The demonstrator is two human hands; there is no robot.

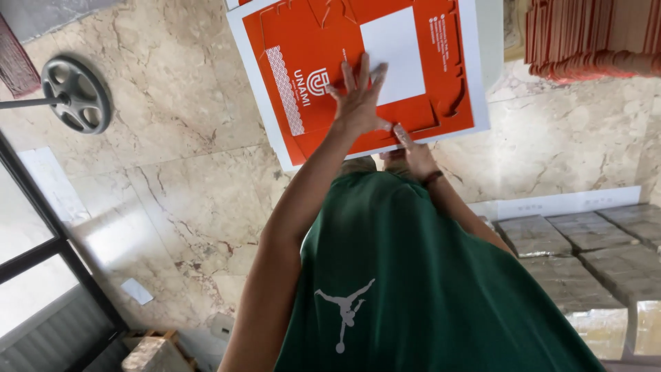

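Note:
A flat orange die-cut cardboard sheet with a white border and a white square panel lies in front of me on a white surface. My left hand rests flat on its middle, palm down and fingers spread. My right hand is at the sheet's near edge. One finger lies on top of the sheet and the others curl under the edge, pinching it. A dark band circles that wrist. My green shirt fills the lower part of the view.
A stack of similar orange sheets stands at the upper right. Several plastic-wrapped bundles lie at the lower right. A weight plate on a bar rests on the marble floor at the upper left. A dark window frame runs along the left.

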